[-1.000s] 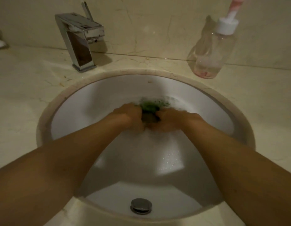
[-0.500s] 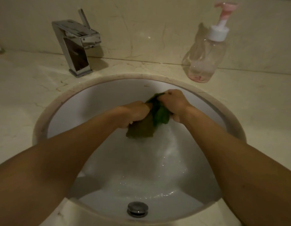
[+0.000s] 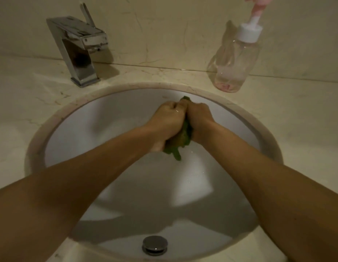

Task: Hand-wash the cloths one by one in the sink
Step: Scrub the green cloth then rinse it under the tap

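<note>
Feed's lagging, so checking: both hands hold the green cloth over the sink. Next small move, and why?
Probably twist the fists opposite ways to wring it: left hand and right hand both grip the bunched green cloth above the sink, its tail hanging free.

Just one cam here, head-mounted and wide-angle, looking steeply down into the sink basin (image 3: 107, 120) from close up. The faucet (image 3: 77, 52) and soap dispenser (image 3: 238, 59) sit along the top edge, drain stopper (image 3: 155, 244) at the bottom.

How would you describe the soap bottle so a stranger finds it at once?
Start at the round white sink. On the counter behind its right rim stands the soap bottle. Unlike the chrome tap at the left, it is clear, with a pink pump.
</note>
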Demonstrator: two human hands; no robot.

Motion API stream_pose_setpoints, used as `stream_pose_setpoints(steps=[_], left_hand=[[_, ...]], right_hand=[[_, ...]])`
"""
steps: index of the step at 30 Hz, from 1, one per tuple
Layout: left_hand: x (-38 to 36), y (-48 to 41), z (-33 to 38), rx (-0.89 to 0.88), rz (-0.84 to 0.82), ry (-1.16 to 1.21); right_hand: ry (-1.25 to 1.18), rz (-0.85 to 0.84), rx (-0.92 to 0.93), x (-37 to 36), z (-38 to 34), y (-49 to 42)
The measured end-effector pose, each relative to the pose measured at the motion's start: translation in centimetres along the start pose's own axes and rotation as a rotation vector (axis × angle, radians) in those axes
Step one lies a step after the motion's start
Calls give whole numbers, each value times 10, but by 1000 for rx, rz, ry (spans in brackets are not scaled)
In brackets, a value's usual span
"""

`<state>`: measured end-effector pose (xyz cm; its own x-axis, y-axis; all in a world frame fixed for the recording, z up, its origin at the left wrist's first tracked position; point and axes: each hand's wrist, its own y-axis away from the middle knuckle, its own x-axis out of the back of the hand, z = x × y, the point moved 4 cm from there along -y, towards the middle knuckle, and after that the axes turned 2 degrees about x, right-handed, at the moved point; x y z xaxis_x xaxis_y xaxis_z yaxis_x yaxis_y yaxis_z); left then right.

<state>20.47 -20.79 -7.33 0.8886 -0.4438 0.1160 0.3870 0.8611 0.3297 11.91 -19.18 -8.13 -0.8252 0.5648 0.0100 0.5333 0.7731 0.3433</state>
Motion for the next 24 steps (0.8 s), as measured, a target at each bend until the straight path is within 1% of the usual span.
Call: stream_pose_setpoints(steps=[2,3,5,7,9,11,14,17,20,22,24], left_hand=[[-3,0,0,-43,34,-27],[5,-2,1,-65,92,-24],[27,-11,2,-99,200,-92],[44,-14,-1,-97,225,-94],[45,-9,-1,-69,237,-5],[27,0,4,-97,217,60],[1,4,11,-156,157,86],[21,-5,7,-120,176,157],[45,-15,2,-93,239,89],[43,-16,1,-91,245,128],[19,-5,3,-88,181,190]], right_hand=[[-28,6,-2,3,-3,5],[10,-39,18,-2,-2,10],[98,-162,119,-17,0,23],[147,-248,165,-31,3,37],[145,-213,200,-31,2,34],[104,-122,176,-22,-1,17],[19,-87,53,-15,3,-1],[-13,-95,-44,-17,7,19],[56,-213,-19,-29,12,38],[31,-183,18,-29,9,31],[34,-109,18,-17,2,16]])
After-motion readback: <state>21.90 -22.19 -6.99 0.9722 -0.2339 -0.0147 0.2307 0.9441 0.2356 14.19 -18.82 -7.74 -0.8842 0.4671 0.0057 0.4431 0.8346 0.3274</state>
